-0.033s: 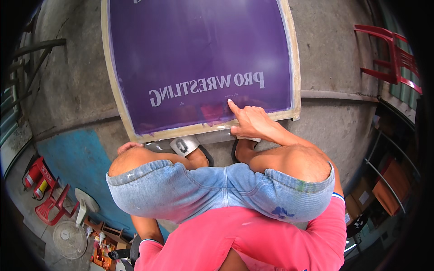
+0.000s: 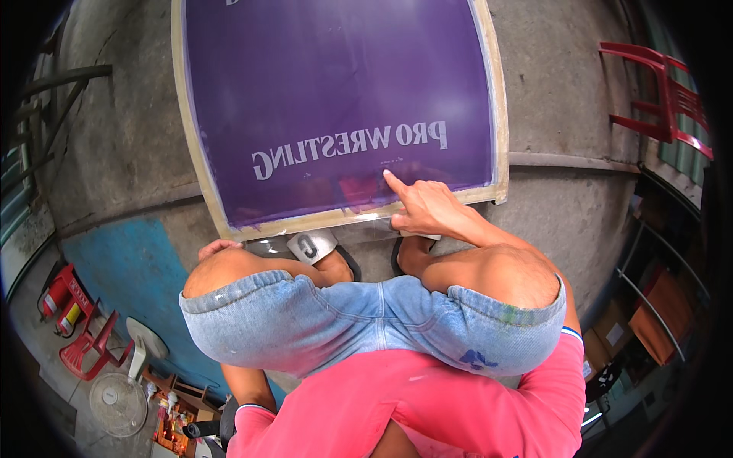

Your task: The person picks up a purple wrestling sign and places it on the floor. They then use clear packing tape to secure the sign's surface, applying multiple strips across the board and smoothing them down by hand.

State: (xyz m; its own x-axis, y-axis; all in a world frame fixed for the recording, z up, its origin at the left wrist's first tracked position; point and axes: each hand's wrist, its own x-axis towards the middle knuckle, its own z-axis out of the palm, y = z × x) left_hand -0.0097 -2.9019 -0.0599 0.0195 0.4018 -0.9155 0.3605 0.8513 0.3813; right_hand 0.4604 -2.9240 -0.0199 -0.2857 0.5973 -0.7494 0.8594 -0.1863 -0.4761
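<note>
A large purple printing screen (image 2: 336, 84) in a pale wooden frame (image 2: 305, 225) lies in front of my knees, with light mirrored lettering (image 2: 351, 145) and tiny marks below it. My right hand (image 2: 427, 206) reaches over the frame's near edge. Its index finger is stretched out, its tip at the purple surface below the lettering; the other fingers are curled, and the thumb is by the near rail. My left hand (image 2: 219, 248) is closed by the frame's near left corner, mostly hidden behind my knee. Clear plastic sheeting (image 2: 267, 246) shows beside its fingers, under the near rail.
My sandalled feet (image 2: 332, 259) are just below the frame on the concrete floor (image 2: 557, 99). A red chair (image 2: 660, 91) stands at the right. At the lower left are a red plastic chair (image 2: 88, 351), fire extinguishers (image 2: 57, 294) and a fan (image 2: 118, 404); shelves (image 2: 649, 305) stand lower right.
My right index fingertip has shifted very slightly toward me. The left hand and the screen look the same.
</note>
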